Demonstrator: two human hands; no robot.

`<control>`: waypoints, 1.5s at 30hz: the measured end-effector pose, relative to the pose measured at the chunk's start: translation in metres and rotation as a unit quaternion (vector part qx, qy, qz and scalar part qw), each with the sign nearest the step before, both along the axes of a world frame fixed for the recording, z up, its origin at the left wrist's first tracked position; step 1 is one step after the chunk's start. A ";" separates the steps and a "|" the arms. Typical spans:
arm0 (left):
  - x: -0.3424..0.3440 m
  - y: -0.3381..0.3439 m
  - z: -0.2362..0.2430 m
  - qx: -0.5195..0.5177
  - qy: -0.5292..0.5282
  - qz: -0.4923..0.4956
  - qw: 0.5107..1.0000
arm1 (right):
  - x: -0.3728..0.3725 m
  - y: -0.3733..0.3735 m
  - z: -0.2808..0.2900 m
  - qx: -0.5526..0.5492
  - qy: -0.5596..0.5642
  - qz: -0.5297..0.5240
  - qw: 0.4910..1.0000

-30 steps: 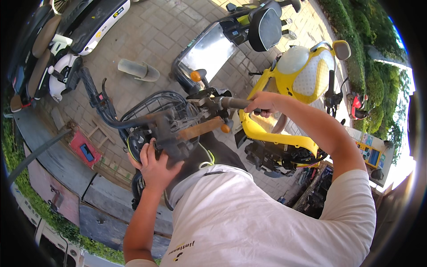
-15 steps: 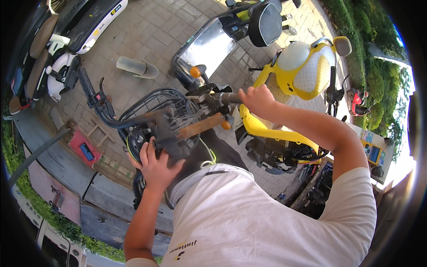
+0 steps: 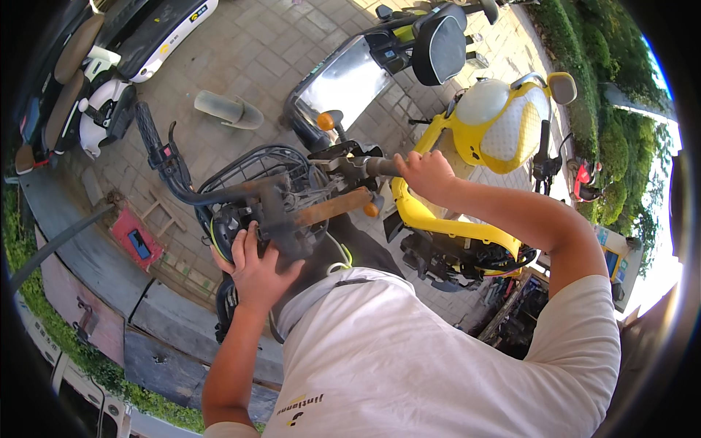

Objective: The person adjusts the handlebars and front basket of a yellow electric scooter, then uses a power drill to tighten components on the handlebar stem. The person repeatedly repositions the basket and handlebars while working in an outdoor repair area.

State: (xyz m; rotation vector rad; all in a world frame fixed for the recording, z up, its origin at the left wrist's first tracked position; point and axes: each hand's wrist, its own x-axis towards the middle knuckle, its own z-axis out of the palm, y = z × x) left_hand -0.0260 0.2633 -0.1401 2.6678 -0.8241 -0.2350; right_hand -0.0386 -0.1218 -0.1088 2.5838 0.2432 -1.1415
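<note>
My left hand [image 3: 254,274] grips a black front housing [image 3: 230,237] with spread, bent fingers, below the bike's wire basket [image 3: 252,164]. My right hand [image 3: 423,171] is closed round the end of a grey-brown handlebar tube [image 3: 380,166]. Between my hands are dark fittings and a rusty horizontal bar [image 3: 328,208] with an amber reflector [image 3: 371,209]. The left handlebar, with a black grip [image 3: 146,125] and lever, sticks up at the left. A green-yellow cable and pale cords run beside my waist.
Scooters [image 3: 102,117] crowd the upper left. A yellow scooter [image 3: 489,124] stands at right, a silver-decked one [image 3: 343,95] behind. A grey fender [image 3: 226,109] lies on paving. A pink mat with a phone [image 3: 137,242], a leaning pole [image 3: 58,244] and a kerb are at left; hedge right.
Since a second ago my right hand has shifted slightly left and rolled over the tube, knuckles now uppermost. My left hand stays on the black housing. The surroundings shift slightly in view.
</note>
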 end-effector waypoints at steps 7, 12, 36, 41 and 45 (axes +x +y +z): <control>0.003 0.001 0.000 -0.002 0.005 -0.010 1.000 | 0.035 -0.027 -0.007 0.159 0.212 -0.376 0.888; 0.010 -0.004 0.005 0.003 0.010 -0.012 1.000 | 0.045 -0.041 -0.012 0.178 0.282 -0.586 0.738; 0.007 0.000 0.004 -0.001 0.001 -0.015 1.000 | -0.006 -0.005 -0.002 0.015 -0.052 0.051 0.997; 0.006 0.002 0.002 0.015 0.006 -0.016 1.000 | 0.008 -0.003 0.002 0.030 0.026 -0.038 0.998; 0.007 -0.002 0.003 0.014 -0.018 -0.027 0.999 | 0.018 -0.009 0.004 0.053 0.060 -0.098 0.992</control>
